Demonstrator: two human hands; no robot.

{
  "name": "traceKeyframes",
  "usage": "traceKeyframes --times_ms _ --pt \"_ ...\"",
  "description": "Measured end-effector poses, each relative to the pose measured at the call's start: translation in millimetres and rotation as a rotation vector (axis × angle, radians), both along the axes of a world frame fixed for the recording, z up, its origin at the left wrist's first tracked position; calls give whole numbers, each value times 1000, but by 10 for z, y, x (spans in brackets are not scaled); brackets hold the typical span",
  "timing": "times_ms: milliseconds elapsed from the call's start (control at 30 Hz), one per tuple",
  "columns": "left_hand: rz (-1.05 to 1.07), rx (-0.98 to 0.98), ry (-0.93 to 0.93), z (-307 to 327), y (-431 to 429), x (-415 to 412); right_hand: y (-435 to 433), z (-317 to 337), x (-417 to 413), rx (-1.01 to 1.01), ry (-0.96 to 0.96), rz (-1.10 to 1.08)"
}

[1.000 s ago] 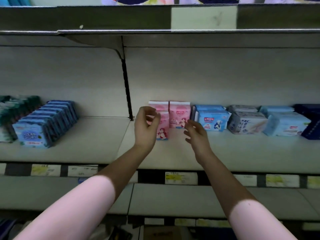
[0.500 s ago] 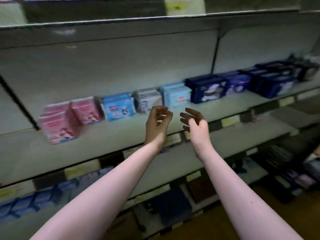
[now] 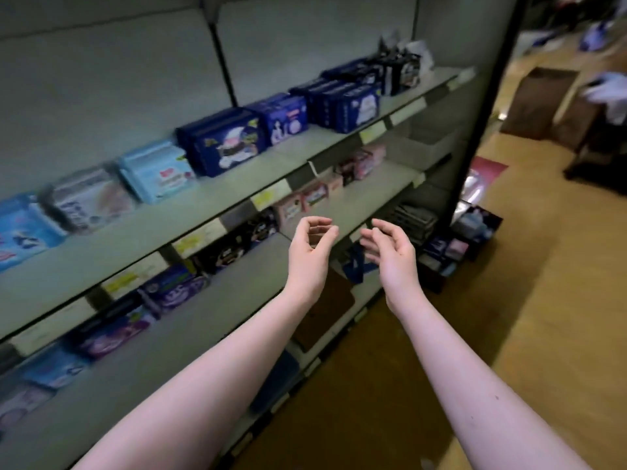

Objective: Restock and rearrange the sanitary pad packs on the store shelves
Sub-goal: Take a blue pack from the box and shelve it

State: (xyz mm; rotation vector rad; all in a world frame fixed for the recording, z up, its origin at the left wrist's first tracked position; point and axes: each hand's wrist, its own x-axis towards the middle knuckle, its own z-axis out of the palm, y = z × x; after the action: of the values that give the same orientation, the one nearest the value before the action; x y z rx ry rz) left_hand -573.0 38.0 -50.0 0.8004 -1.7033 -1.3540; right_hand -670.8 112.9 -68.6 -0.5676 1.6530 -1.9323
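Wooden floor [image 3: 509, 334], brown box [image 3: 539, 103] standing on it, dark furniture [image 3: 597, 161] beside

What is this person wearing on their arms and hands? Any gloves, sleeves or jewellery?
Nothing that shows. The left forearm and right forearm are bare down to the picture's lower edge, with no sleeve or cuff in view. The left hand and right hand are ungloved, and no watch, bracelet or ring can be seen.

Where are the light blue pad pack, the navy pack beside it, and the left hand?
light blue pad pack [image 3: 159, 173]: head view, its front face.
navy pad pack [image 3: 225, 144]: head view, its front face.
left hand [image 3: 309, 257]: head view, middle of the hand.
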Motion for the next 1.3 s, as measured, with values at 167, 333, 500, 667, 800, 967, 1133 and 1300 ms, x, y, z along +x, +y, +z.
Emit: traceKeyframes --times_ms 167,333,500,667,800,967,1133,1300 --pt "-108 31 -62 -239 161 -510 318 -287 -434 65 -61 -136" --pt "-183 85 -70 -430 119 -1033 364 -485 -894 120 -77 -218" --pt "-241 168 -129 -754 -102 -1679 186 -623 -1543 189 -60 -272" --pt "-277 264 -154 -947 -506 -2500 -135 -684 -2353 254 -45 -346" --pt "-338 319 -165 -982 -703 -3071 -223 -807 -2820 289 -68 -415" --pt "-395 352 -220 -1086 -753 -3477 -218 -1003 -3192 336 -132 -489" --pt "-419 301 -231 -1151 -813 -4180 -272 -1076 -3811 334 -148 -495" --pt "-415 226 -251 -1279 -694 -5017 -147 -1161 -4633 326 -140 -471"
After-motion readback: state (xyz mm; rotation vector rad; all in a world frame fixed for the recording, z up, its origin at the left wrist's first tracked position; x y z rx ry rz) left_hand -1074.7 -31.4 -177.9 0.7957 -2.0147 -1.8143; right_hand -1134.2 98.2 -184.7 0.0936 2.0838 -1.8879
